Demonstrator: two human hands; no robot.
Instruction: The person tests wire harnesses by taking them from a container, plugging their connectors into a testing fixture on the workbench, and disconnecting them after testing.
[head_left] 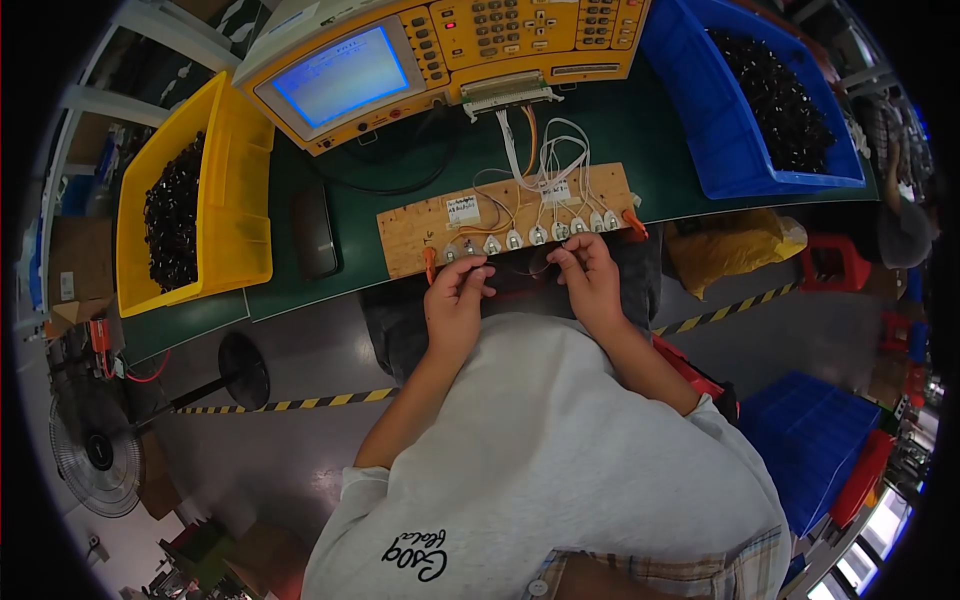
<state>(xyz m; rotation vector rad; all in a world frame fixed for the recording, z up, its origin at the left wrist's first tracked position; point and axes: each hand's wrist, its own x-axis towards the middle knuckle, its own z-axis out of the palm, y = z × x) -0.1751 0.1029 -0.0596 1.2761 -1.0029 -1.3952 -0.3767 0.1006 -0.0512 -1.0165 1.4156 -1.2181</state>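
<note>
A wooden board (408,236) with a row of white connector pieces (538,234) along its front lies on the green table, orange clamps at both ends. Wires (530,150) run from it up to a yellow tester (480,60) with a lit blue screen. At the board's front left edge, my left hand (457,305) has its fingertips pinched together. My right hand (592,280) is closed in a similar pinch at the front edge, right of the middle. A thin dark cable (515,272) spans between the fingertips of both hands.
A yellow bin (225,210) of small dark parts stands at the left, and a blue bin (715,150) of dark parts at the right. A dark phone-like slab (317,230) lies beside the yellow bin. Below the table are a fan (98,450) and a yellow bag (730,245).
</note>
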